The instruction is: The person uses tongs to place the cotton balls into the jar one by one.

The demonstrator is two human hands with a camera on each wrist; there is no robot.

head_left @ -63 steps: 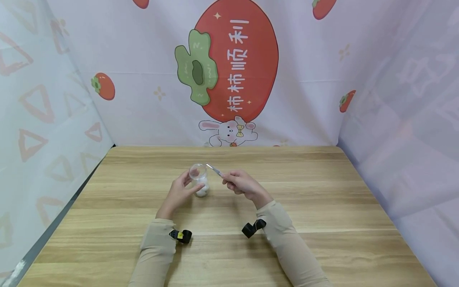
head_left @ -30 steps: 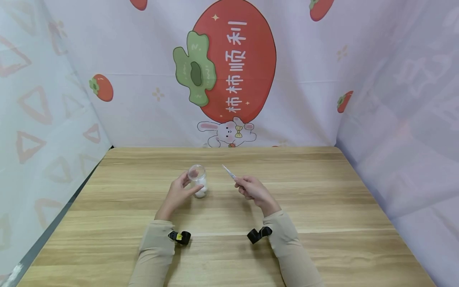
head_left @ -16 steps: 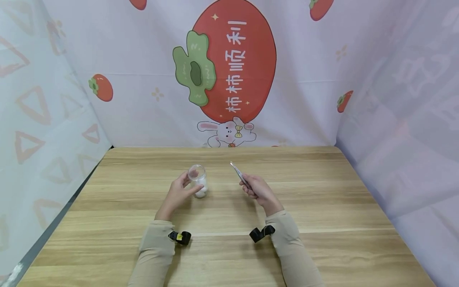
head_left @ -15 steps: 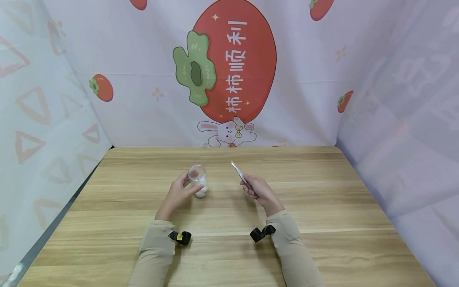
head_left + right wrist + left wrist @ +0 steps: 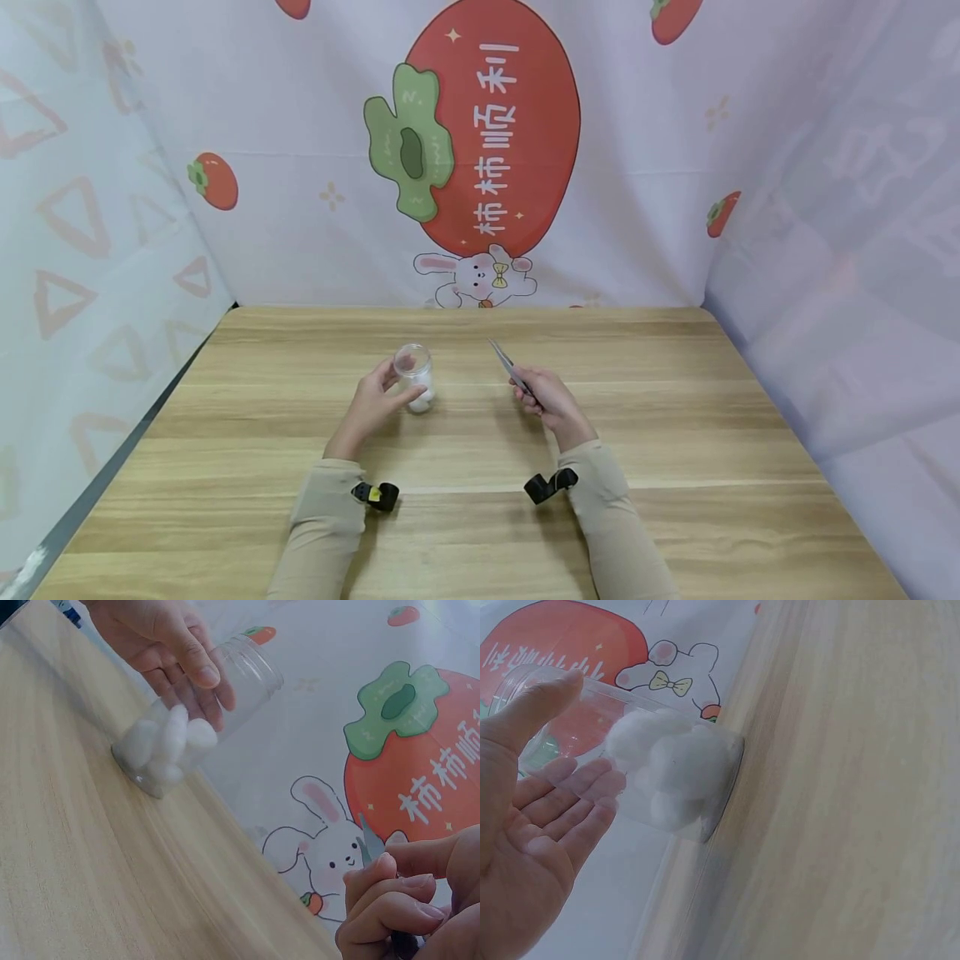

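A clear, lidless jar (image 5: 413, 377) stands upright on the wooden table, white cotton balls (image 5: 679, 769) heaped in its lower part. My left hand (image 5: 376, 410) holds it from the left, thumb on the near side and fingers behind; the left wrist view shows the grip around the upper half. To the right, my right hand (image 5: 546, 400) grips a pair of metal tweezers (image 5: 507, 360) above the table, tips pointing up and away. In the right wrist view the slim tweezer tips (image 5: 367, 841) stand slightly apart, with nothing visible between them. Curled fingers hide the tweezers' rear part.
The wooden table (image 5: 675, 417) reaches back to a white cloth backdrop (image 5: 300, 250) printed with persimmons and a rabbit. Cloth side walls (image 5: 862, 333) flank it. A black camera mount (image 5: 551, 485) sits on each wrist.
My right hand has drawn the tweezers away from the jar's mouth toward the right, and their tips have turned more to the far side. My left hand and the jar stay in place.
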